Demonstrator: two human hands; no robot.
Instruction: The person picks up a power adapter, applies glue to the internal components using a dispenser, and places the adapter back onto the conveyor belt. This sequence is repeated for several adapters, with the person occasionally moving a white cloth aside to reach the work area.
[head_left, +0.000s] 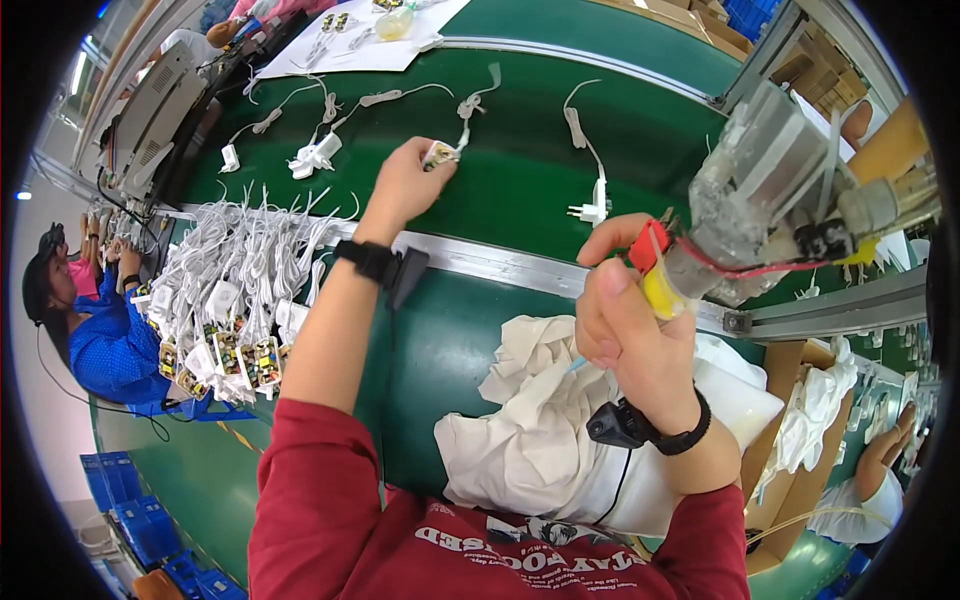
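My left hand (405,185) is closed on a small circuit board (440,155) in a white housing. A white cord (470,108) runs from it across the green conveyor belt (520,180). My right hand (640,330) is wrapped around the red and yellow handle of a glue gun (725,235), whose body is crusted with clear, hardened glue. A thin pale blue stick shows below those fingers; what it belongs to is hidden. White plug adapters with cords (315,155) lie on the belt to the left, and another plug adapter (595,205) lies near my right hand.
A heap of corded circuit boards (255,300) stands at my left. Crumpled white cloth (540,400) lies before me, with a cardboard box (790,440) to its right. A metal rail (480,262) edges the belt. Co-workers sit left (110,340) and right (860,490).
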